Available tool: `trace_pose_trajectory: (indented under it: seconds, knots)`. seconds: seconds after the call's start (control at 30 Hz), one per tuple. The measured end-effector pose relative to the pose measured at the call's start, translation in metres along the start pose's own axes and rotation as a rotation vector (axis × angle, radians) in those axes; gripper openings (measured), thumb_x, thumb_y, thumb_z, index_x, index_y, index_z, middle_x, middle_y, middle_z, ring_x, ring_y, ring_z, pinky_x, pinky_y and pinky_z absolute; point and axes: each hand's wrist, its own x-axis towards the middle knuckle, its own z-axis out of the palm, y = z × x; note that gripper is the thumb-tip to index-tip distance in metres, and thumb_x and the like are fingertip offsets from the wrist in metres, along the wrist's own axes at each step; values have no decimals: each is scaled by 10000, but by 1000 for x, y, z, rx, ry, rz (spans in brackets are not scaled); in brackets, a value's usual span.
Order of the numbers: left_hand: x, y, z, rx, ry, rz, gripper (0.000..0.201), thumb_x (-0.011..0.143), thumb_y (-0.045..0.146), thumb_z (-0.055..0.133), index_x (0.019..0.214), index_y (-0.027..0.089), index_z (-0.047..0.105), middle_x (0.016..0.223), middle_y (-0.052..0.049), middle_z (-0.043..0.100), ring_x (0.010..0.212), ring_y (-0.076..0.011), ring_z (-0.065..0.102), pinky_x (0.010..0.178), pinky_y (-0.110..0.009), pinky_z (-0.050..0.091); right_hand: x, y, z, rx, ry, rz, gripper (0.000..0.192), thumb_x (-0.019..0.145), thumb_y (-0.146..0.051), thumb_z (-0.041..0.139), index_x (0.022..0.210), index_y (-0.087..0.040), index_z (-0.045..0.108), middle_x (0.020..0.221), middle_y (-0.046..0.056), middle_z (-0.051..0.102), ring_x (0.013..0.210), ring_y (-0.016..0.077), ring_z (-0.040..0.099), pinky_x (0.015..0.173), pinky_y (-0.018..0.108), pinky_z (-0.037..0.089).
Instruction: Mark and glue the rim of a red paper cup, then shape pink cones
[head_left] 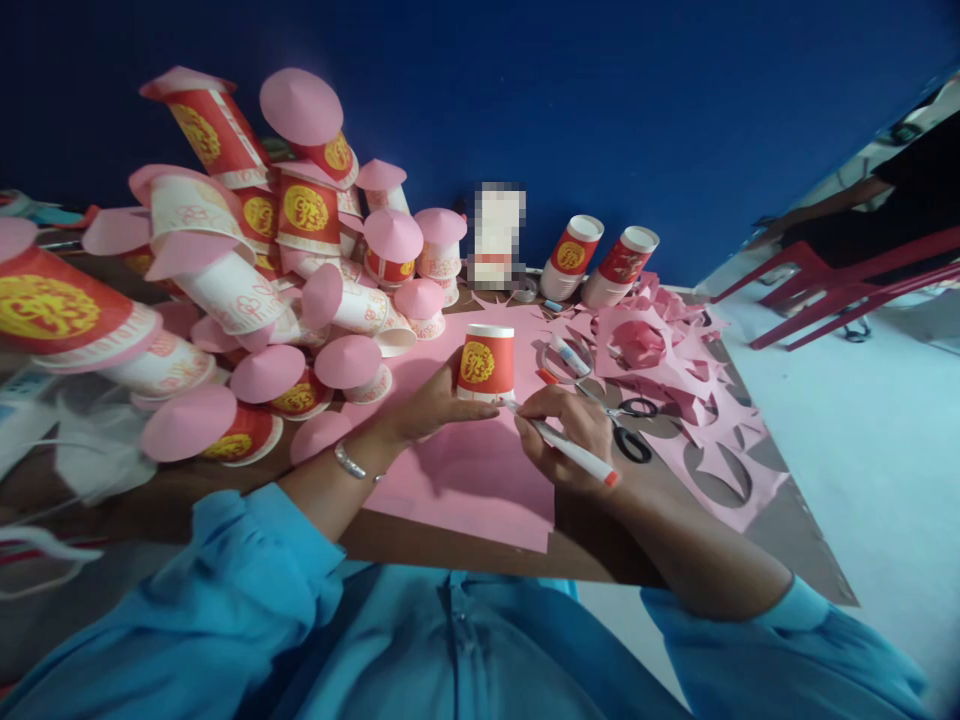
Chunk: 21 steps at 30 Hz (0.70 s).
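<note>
L hand [439, 402] steadies cup [486, 363], pen [568, 447] R

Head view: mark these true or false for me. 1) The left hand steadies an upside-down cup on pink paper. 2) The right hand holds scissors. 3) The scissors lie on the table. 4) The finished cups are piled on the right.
1) True: the left hand holds the cup on the pink paper.
2) False: the right hand holds a pen.
3) True: the scissors lie beside that hand.
4) False: the pile of cups is on the left.
</note>
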Motion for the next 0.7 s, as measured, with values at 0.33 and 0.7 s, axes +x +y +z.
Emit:
trace_pose_trajectory:
  seconds: [0.33,0.7]
  knots:
    - [-1,-1,0,4,-19,0,766,710,280,998,1352,224,586,1172,-80,750,1089,-267,720,956,-410,559,1,2,1,2,-1,-12,106,955,-161,671,990,-251,625,768,-5,755,608,149,720,582,262,576]
    - [-1,0,0,-2,-22,-9,792,707,280,996,1377,221,578,1220,-95,752,1097,-265,722,967,-410,555,3,2,2,-15,-13,-26,110,959,-158,662,1003,-251,625,772,-8,756,600,146,717,584,257,569]
